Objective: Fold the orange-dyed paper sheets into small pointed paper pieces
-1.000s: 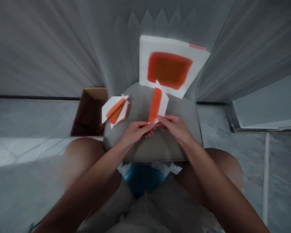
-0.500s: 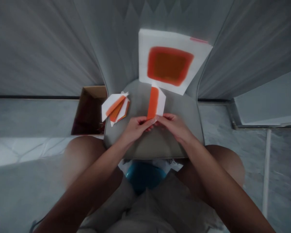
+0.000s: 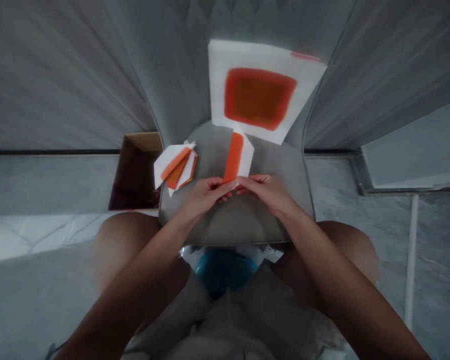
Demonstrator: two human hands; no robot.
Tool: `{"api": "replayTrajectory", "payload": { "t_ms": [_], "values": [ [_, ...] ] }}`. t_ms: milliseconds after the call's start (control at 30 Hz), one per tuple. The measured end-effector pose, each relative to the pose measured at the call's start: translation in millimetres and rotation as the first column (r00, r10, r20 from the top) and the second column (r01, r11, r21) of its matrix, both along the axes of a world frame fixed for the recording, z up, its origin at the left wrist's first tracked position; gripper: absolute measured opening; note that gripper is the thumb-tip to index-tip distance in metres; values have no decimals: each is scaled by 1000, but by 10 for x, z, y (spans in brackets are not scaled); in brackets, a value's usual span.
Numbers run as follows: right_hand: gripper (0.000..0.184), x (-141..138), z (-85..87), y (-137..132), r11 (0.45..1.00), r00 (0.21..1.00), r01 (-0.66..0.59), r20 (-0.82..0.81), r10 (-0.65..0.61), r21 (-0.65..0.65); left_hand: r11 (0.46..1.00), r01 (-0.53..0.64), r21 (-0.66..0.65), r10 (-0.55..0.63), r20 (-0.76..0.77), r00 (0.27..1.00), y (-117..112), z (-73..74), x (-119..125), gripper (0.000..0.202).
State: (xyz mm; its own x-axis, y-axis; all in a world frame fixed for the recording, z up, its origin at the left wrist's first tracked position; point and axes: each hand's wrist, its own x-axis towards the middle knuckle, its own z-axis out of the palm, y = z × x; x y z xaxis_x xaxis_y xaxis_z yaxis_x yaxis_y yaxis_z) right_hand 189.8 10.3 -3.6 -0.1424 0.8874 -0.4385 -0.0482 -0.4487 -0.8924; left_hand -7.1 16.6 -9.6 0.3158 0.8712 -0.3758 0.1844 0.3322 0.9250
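A folded white paper with an orange stripe (image 3: 238,157) stands up from a grey chair seat (image 3: 243,220) in front of me. My left hand (image 3: 204,196) pinches its lower edge from the left. My right hand (image 3: 268,192) pinches the same edge from the right. The fingertips of both hands meet at the paper's bottom. A pile of folded white-and-orange papers (image 3: 175,167) lies on the seat's left edge. A stack of white sheets with an orange square (image 3: 260,92) rests at the back of the seat.
An open brown cardboard box (image 3: 135,172) stands on the floor left of the chair. My bare knees (image 3: 123,240) flank the seat, with something blue (image 3: 225,270) below it. Grey walls and a pale tiled floor surround the chair.
The view has shifted slightly, so everything sits a little higher and further left. Both hands keep their pinch on the folded paper, which stands a bit more upright.
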Motion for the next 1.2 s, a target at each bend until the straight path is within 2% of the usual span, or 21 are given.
{"api": "replayTrajectory", "payload": {
  "t_ms": [100,233,400,500,567,600,667,700,767,833,900,1033,1200],
  "values": [
    [38,4,-30,22,999,999,49,-25,-48,12,998,64,-29,-65,-38,997,26,28,-60,39],
    [40,21,-65,32,999,999,42,-27,-41,10,985,162,-56,-165,-66,984,75,92,-166,37],
    [44,31,-29,42,989,988,148,-59,-146,26,926,366,-96,-374,-93,923,120,184,-374,32],
    [41,42,41,54,991,987,131,-101,-127,31,903,411,-124,-424,-100,900,105,243,-505,29],
    [39,54,76,55,995,991,96,-101,-92,32,936,339,-94,-347,-103,932,75,260,-567,30],
    [38,61,83,49,995,991,92,-104,-88,32,963,259,-67,-265,-97,959,54,254,-586,31],
    [36,77,75,14,994,985,107,-134,-104,11,1000,20,-23,-21,-54,998,-1,209,-597,37],
    [36,82,62,-16,994,981,109,-158,-110,-12,993,-115,-19,114,-25,993,-34,171,-592,41],
    [36,74,22,-103,994,978,92,-183,-101,-57,943,-331,-44,332,23,943,-110,77,-563,47],
    [38,32,-30,-213,995,983,82,-159,-90,-61,892,-447,-66,451,51,891,-197,-24,-520,51],
    [42,-47,-92,-325,993,987,114,-113,-117,-27,884,-464,-55,467,89,880,-294,-117,-474,53],
    [50,-230,-241,-509,972,970,236,-65,-234,23,931,-365,-30,365,166,916,-514,-271,-438,57],
    [50,-342,-363,-732,973,974,225,-36,-223,61,934,-347,-85,358,233,904,-805,-409,-563,56]
  ]
}}
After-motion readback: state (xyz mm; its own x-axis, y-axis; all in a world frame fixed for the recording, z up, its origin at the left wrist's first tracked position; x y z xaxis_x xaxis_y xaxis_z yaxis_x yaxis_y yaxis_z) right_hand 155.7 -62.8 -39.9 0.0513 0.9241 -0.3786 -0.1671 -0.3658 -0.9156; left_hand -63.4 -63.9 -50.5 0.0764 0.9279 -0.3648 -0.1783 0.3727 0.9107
